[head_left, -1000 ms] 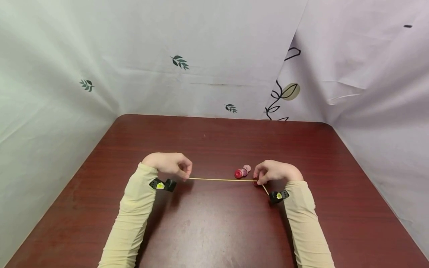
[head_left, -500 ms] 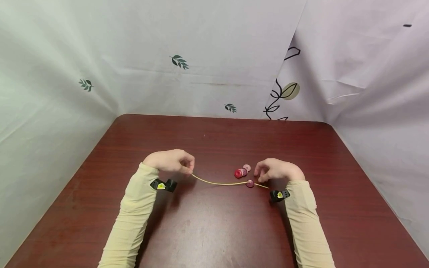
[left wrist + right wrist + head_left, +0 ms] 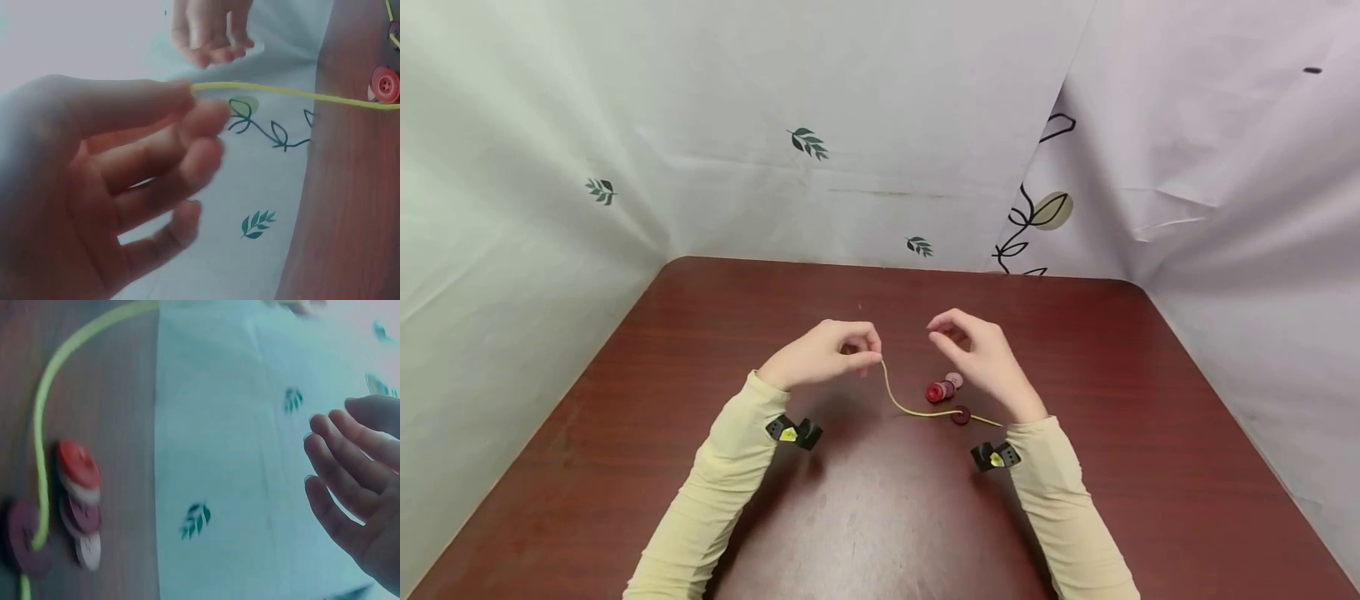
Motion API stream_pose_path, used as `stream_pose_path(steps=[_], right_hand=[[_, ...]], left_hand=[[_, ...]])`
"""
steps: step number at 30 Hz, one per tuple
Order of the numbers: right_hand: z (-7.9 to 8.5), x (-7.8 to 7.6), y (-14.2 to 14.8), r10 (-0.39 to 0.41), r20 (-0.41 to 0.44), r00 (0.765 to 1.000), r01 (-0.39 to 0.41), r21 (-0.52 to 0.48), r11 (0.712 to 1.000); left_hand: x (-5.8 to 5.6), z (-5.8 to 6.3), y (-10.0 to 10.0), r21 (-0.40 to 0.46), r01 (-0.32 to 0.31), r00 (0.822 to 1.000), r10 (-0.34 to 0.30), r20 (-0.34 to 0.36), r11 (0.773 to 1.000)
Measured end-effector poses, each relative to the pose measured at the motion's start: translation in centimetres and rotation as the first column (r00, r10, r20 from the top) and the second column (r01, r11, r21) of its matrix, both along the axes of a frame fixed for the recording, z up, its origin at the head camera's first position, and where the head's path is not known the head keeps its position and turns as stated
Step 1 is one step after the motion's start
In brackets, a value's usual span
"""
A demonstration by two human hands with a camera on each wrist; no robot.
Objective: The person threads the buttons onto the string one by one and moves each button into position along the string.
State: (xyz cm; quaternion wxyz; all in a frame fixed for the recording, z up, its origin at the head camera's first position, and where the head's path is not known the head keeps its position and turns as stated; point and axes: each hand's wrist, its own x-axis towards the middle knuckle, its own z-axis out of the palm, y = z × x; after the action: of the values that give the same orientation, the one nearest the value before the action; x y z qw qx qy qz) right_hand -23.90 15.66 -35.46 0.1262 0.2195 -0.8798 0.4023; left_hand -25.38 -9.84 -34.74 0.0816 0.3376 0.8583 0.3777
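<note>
My left hand (image 3: 831, 353) pinches one end of a yellow cord (image 3: 269, 90) between thumb and index finger, raised over the table. From there the cord curves down to a dark purple button (image 3: 961, 416) on the table and passes through it; a short tail sticks out on the right side. My right hand (image 3: 981, 354) is raised beyond that button, fingers loosely bent and holding nothing. Just under it lies a small overlapping row of buttons: a red button (image 3: 79, 464), a purple button (image 3: 84, 514) and a pale pink button (image 3: 953, 380).
The dark red-brown wooden table (image 3: 865, 517) stretches around the hands. White cloth with leaf prints (image 3: 850, 125) hangs behind it and at both sides. A small black camera (image 3: 808, 434) sits at the left wrist, another camera (image 3: 983, 457) at the right.
The right hand has let go of the button and cord and moved up and left. The left hand has moved right and up with the cord end, and the taut cord now hangs slack.
</note>
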Motion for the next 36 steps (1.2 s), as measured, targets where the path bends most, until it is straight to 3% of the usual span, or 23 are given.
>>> stream_pose_path(steps=[5,10,18,25,31,36], right_hand=[[-0.3,0.7,-2.0,0.084,0.072,0.994,-0.079,-0.063,0.995],[-0.7,1.1,-2.8,0.181,0.188,0.965,-0.145,-0.189,0.971],[-0.5,1.1,-2.8,0.177,0.277,0.945,-0.090,-0.300,0.950],[-0.3,0.9,-2.2,0.153,0.284,0.946,-0.074,-0.270,0.960],[0.2,0.8,-1.4,0.147,0.292,0.945,-0.082,-0.224,0.971],[0.5,0.6,-0.4,0.133,0.285,0.949,-0.089,-0.161,0.983]], left_hand=[[0.3,0.0,0.7,0.076,-0.015,0.998,0.019,-0.052,0.997],[0.6,-0.4,1.7,0.167,-0.018,0.992,0.039,-0.122,0.986],[0.9,-0.8,2.7,0.245,-0.059,0.979,0.105,-0.178,0.968],[0.8,-1.1,2.8,0.256,-0.102,0.978,0.144,-0.152,0.961],[0.7,-1.4,3.1,0.259,-0.117,0.985,0.145,-0.091,0.959],[0.6,-1.7,3.5,0.244,-0.111,0.986,0.137,-0.094,0.963]])
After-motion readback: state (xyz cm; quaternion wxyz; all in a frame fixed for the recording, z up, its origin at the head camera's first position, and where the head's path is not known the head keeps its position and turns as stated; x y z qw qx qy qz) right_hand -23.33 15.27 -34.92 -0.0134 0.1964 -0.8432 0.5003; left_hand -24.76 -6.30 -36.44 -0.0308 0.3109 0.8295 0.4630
